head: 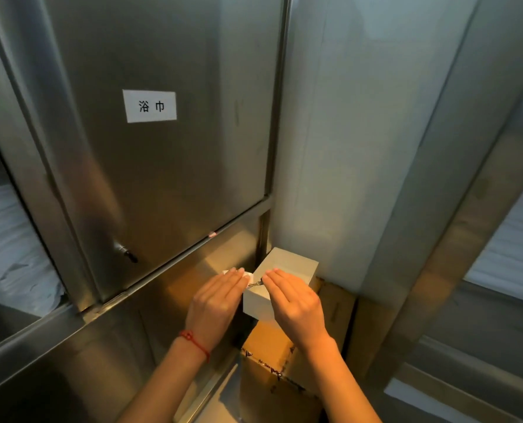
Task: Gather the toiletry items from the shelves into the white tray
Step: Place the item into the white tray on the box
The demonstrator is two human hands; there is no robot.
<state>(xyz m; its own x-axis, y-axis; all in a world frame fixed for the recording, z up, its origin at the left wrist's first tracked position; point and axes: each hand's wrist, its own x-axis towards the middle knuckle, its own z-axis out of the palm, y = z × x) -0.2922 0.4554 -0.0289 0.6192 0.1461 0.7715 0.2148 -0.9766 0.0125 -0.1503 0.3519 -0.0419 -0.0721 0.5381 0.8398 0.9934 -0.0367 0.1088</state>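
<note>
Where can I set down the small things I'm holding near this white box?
Free: the white box's top beyond your fingertips, toward the wall. Crowded: the front edge, where the left hand and right hand meet. The cardboard cartons below are mostly covered by the box and your arms.

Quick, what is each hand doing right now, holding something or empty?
Left hand: fingers fairly straight over a small white packet; grip cannot be told.
Right hand: fingers extended over the white box; a thin metallic item shows beneath, grip cannot be told.
</note>
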